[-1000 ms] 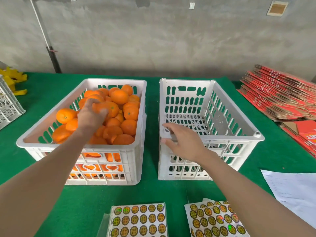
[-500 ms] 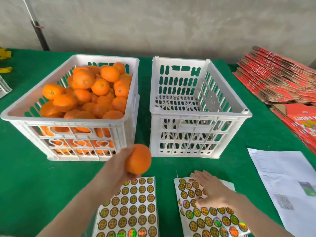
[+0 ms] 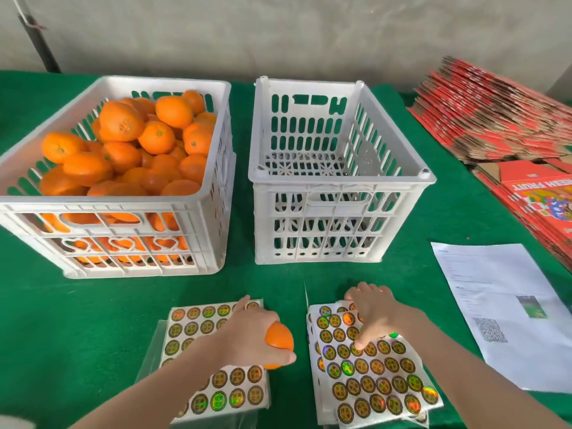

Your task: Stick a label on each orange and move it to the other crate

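Over the left label sheet [image 3: 198, 320], near the counter's [image 3: 77, 320] front edge, the fingers [image 3: 284, 356] of the left hand [image 3: 247, 332] curl round 1 orange [image 3: 278, 340]. It looks firm, light and waxy-skinned, and is probably best cupped across its widest part, leaving bare peel exposed. It is near-round (no real long axis), its stem end hidden. The right hand [image 3: 376, 314] lies spread on the other sheet [image 3: 371, 394], 1 fingertip [image 3: 359, 345] pressing among the labels [image 3: 383, 347].

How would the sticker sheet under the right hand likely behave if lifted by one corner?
The sticker sheet would probably flop: it looks thin and lies unevenly on sheets beneath. Its glossy face likely slides easily; the right hand touches it with a fingertip.
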Motion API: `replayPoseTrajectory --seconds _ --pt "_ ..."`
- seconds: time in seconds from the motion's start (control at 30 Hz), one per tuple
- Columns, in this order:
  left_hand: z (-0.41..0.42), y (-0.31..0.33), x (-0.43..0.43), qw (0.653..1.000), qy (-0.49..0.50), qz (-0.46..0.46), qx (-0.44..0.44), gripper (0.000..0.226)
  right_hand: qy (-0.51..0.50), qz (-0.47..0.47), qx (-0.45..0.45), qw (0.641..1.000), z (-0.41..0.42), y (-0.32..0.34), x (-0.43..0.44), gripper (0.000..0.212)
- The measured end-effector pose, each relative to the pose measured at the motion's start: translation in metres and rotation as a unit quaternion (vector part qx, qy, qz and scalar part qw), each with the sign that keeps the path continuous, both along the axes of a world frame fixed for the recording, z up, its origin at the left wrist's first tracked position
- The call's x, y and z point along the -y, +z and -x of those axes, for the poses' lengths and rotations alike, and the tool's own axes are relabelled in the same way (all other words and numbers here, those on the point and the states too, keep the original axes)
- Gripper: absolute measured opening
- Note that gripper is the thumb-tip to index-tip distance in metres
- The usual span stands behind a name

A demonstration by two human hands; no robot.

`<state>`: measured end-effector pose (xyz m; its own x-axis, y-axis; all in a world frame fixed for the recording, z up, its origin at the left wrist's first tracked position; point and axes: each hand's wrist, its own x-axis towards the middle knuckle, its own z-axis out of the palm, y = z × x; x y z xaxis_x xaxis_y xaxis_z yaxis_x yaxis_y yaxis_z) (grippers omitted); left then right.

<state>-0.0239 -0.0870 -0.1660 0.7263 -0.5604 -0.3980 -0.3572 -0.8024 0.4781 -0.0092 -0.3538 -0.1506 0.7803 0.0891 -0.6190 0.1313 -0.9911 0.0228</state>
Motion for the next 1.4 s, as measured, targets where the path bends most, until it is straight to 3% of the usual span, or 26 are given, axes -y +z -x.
replayPoseTrajectory --seconds 0.23,0.4,0.5,0.6,0.67,0.77,0.9,0.97,1.07,1.2,1.3,1.37,1.4 --pt "-0.01 0.004 0.002 0.998 -0.012 -0.057 -0.012 0.068 -0.014 0.011 -0.048 0.999 -0.014 0.009 -0.012 0.097" --pt "-0.014 0.007 -0.007 0.995 -0.032 -0.082 -0.037 0.066 -0.103 -0.138 -0.079 0.982 -0.011 0.02 -0.004 0.09" --pt "-0.016 0.009 -0.024 0.995 -0.018 -0.091 -0.045 0.059 -0.09 -0.199 -0.072 0.973 -0.022 0.037 -0.017 0.084" --pt "-0.018 0.016 -0.047 0.994 0.073 -0.033 -0.069 0.056 -0.065 -0.267 -0.076 0.959 -0.04 0.046 -0.05 0.083" --pt "-0.017 0.025 -0.063 0.961 0.23 0.12 -0.096 0.046 -0.075 -0.325 -0.101 0.937 -0.05 0.047 -0.074 0.075" --pt "-0.018 0.033 -0.077 0.834 0.399 0.362 -0.121 0.05 -0.079 -0.328 -0.122 0.933 -0.063 0.036 -0.099 0.071" --pt "-0.022 0.042 -0.068 0.723 0.462 0.45 -0.246 0.041 -0.036 -0.24 -0.127 0.962 -0.066 0.01 -0.11 0.077" --pt "-0.02 0.041 -0.058 0.699 0.478 0.432 -0.308 0.049 -0.033 -0.218 -0.124 0.967 -0.065 0.006 -0.11 0.082" --pt "-0.01 0.035 -0.048 0.677 0.508 0.393 -0.359 0.075 -0.022 -0.203 -0.124 0.971 -0.068 0.009 -0.101 0.071" --pt "-0.011 0.022 -0.044 0.667 0.537 0.387 -0.342 0.07 -0.007 -0.202 -0.138 0.97 -0.066 0.012 -0.094 0.059" --pt "-0.023 0.015 -0.04 0.719 0.559 0.337 -0.24 0.058 0.029 -0.155 -0.038 0.987 -0.057 0.008 -0.104 0.078" --pt "-0.029 0.017 -0.038 0.691 0.549 0.397 -0.251 0.059 0.043 -0.111 0.054 0.991 -0.05 0.008 -0.107 0.099" --pt "-0.031 0.018 -0.038 0.665 0.547 0.429 -0.273 0.057 0.057 -0.101 0.105 0.988 -0.047 0.007 -0.107 0.098"
